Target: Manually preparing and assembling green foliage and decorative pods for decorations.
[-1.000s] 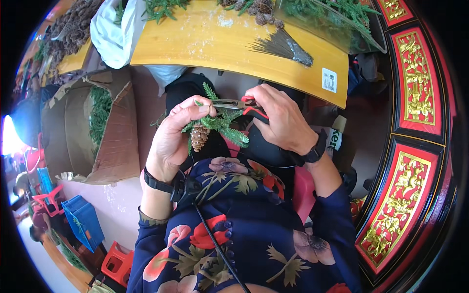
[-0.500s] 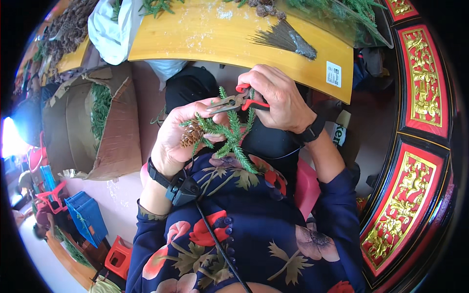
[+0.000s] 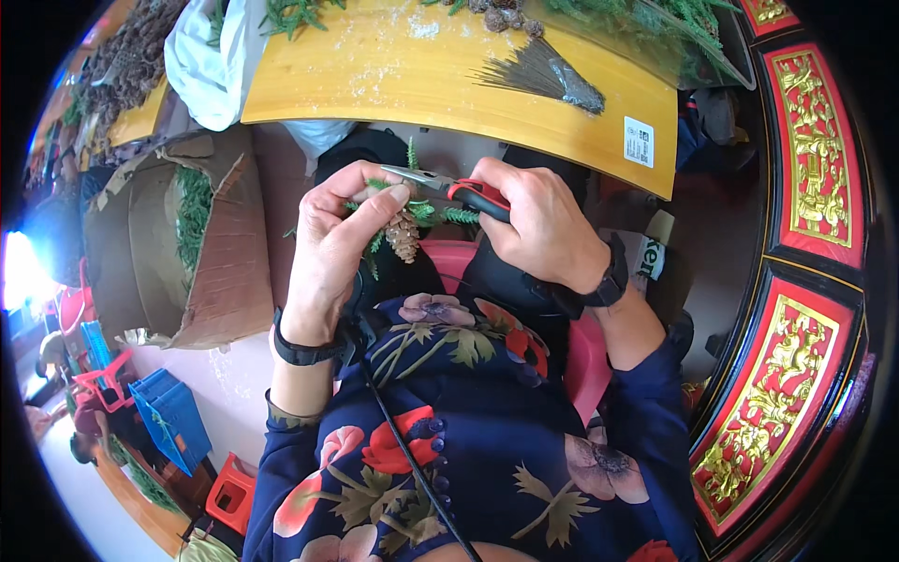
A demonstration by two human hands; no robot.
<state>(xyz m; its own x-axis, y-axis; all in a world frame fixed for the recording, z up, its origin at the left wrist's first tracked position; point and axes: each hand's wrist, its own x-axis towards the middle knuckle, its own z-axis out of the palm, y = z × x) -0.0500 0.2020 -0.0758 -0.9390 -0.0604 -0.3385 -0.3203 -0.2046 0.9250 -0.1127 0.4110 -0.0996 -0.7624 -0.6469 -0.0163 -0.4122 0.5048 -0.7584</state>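
My right hand [image 3: 538, 220] is wrapped round the red and black handles of a pair of pliers [image 3: 421, 176]. The metal jaws point left, close to the fingertips of my left hand [image 3: 342, 225]. Between its thumb and fingers my left hand pinches a green artificial pine sprig [image 3: 454, 215]. A brown pine cone [image 3: 403, 236] hangs tip down under my left thumb, among the sprig's needles. The fingers partly hide where cone and sprig meet, so I cannot tell what the jaws touch.
Ahead is a yellow table [image 3: 346, 80] bearing a bundle of dark wire stems [image 3: 552, 80], pine cones [image 3: 506, 17] and greenery. A torn cardboard box [image 3: 225, 272] stands at left, with blue crates [image 3: 170, 417] and a red stool [image 3: 229, 492] nearer. Carved red-gold panels [image 3: 805, 140] line the right.
My left hand has turned over, back now upward, and the cone swung right and downward. The sprig now sits lower behind the pliers, which have tilted with their jaws further left.
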